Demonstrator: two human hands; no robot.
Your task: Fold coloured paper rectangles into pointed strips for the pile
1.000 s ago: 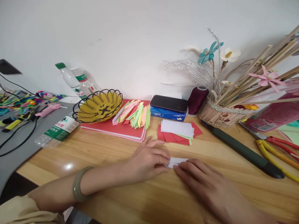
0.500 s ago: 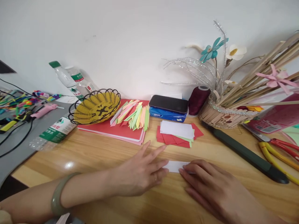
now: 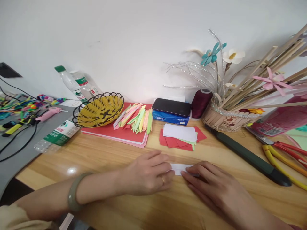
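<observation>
A small white paper strip (image 3: pixel 179 169) with a lengthwise crease lies on the wooden table between my hands. Over its left end, my left hand (image 3: pixel 150 174) has curled fingers, with the fingertips at the paper and partly hidden. My right hand (image 3: pixel 211 182) holds down the right end, thumb and fingers pressed together on it. Just behind lies a stack of white paper slips (image 3: pixel 179 132) on top of red paper pieces (image 3: pixel 165 141), a bit of green showing between. A bundle of folded coloured paper strips (image 3: pixel 137 118) rests on red sheets (image 3: pixel 112 135) further left.
A yellow basket (image 3: pixel 100 111) sits on the red sheets beside plastic bottles. A phone (image 3: pixel 171 107) lies on a blue tissue pack (image 3: pixel 168 117) next to maroon thread (image 3: pixel 200 103). At right are a stick-filled holder (image 3: pixel 227 119), a dark green tool (image 3: pixel 249 156) and red-handled scissors (image 3: pixel 292 151).
My left hand's spread fingers have curled in and come down toward the left end of the paper strip. My right hand stays on the right end. The view has shifted slightly.
</observation>
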